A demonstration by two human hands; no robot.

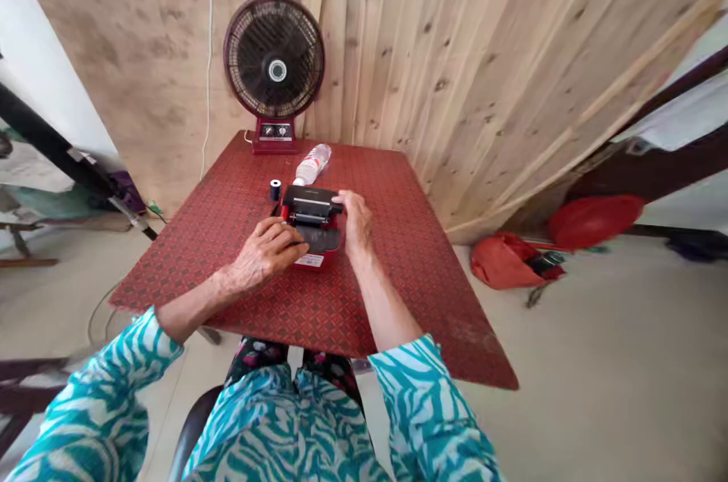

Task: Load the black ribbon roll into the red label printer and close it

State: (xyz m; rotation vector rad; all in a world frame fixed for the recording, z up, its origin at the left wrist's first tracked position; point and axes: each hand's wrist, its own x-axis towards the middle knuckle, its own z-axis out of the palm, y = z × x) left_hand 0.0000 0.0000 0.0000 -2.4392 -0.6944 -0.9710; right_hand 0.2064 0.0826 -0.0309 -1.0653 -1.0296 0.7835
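Observation:
A small red-and-black machine (312, 213) sits on the table, with a black upper cover, a roller-like bar across its middle and a dark flat panel at the front. A white label is stuck on its red front edge. My left hand (267, 251) lies over the machine's left front, its fingers bent onto the dark panel; whether something small is under them is hidden. At the right side my right hand (356, 220) grips the end of the black upper part between thumb and fingers. Just behind the left side stands a small dark spool (275, 189) with a white top.
A clear plastic bottle (313, 164) lies on its side behind the machine. At the back of the red patterned table (398, 277) stands a dark red fan (277, 73), close to the wooden wall. A red bag (500, 262) rests on the floor to the right.

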